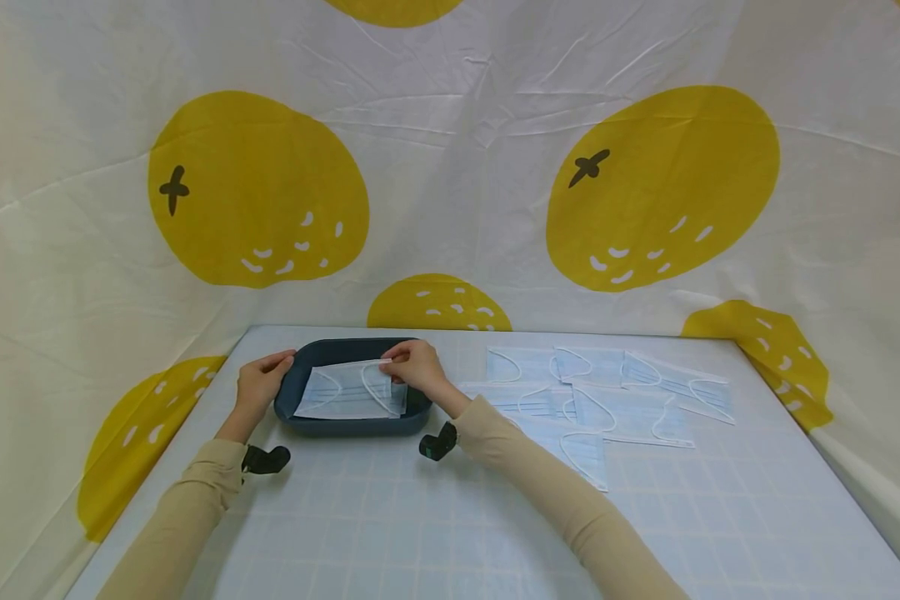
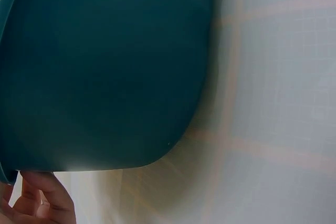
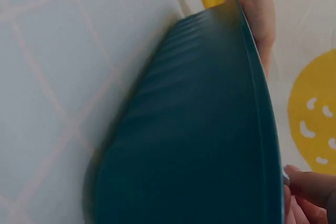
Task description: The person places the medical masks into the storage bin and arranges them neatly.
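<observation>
A dark blue-green plastic basin (image 1: 352, 427) stands on the table at left in the head view. My left hand (image 1: 258, 387) grips its left rim between thumb and fingers; the left wrist view shows those fingers (image 2: 52, 192) at the rim's corner. Over the basin's opening lies a pale blue disposable face mask (image 1: 342, 392) with white ear loops. My right hand (image 1: 420, 371) pinches the mask's upper right corner, above the basin's right side. In the right wrist view the basin wall (image 3: 178, 119) hides most of the mask. Another pale layer shows at its right edge.
Several more face masks (image 1: 630, 412) lie spread flat, partly overlapping, on the table right of the basin. The table (image 1: 390, 525) has a pale checked cover. Behind it hangs a white cloth (image 1: 480, 200) with yellow fruit prints.
</observation>
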Tool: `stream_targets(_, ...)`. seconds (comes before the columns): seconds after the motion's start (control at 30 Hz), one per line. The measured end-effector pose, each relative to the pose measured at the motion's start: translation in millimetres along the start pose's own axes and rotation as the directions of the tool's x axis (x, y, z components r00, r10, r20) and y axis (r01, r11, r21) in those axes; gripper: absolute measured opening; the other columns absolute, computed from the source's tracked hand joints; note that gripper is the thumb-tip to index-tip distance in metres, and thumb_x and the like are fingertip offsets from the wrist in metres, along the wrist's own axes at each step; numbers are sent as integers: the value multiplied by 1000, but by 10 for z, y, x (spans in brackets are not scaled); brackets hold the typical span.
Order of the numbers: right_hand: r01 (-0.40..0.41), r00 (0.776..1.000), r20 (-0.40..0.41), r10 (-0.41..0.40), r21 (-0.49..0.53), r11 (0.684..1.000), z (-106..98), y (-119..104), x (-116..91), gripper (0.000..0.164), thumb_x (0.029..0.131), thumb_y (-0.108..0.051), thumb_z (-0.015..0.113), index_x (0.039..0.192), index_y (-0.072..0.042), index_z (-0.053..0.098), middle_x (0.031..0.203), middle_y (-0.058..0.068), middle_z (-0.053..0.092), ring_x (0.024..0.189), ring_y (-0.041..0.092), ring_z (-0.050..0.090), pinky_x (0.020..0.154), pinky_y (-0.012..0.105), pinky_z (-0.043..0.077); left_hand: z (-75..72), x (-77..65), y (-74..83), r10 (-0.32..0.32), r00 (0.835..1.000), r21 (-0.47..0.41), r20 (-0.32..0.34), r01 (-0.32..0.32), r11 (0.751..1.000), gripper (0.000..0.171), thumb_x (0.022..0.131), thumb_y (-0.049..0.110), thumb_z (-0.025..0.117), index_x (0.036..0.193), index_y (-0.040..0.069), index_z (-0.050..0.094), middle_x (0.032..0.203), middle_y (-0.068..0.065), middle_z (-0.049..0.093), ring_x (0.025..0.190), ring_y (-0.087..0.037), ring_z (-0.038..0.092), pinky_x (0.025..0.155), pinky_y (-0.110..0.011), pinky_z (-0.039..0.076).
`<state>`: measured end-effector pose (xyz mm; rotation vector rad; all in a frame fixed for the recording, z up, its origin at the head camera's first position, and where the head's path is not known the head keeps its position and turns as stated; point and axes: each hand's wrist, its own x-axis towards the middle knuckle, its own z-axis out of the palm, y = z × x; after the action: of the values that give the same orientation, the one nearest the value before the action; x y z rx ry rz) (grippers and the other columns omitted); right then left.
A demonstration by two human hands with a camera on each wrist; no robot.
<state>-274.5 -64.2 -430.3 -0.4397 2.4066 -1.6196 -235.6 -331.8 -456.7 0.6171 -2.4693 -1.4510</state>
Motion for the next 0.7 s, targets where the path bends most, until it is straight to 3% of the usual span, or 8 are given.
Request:
stream_targets(0.43, 36, 999, 29, -31, -190, 981, -62, -52, -38, 15, 91, -13, 66, 98, -4, 75, 87, 11, 72, 64, 11, 62, 63, 22, 55, -2, 10, -15, 16, 1000, 8, -1, -16, 1000, 39, 100, 28, 50, 131, 5, 59, 134, -17, 58, 126, -28, 50, 104, -40, 43)
stream_targets(0.7, 68, 997, -6, -71, -215, 974, -84, -32, -43, 11, 87, -14, 71, 91, -6, 76, 81, 8, 72, 63, 9, 62, 60, 19, 52, 8, 13, -27, 19, 1000, 4, -7, -19, 1000, 39, 99, 28, 51, 129, 4, 60, 133, -16, 59, 126, -28, 51, 103, -38, 42)
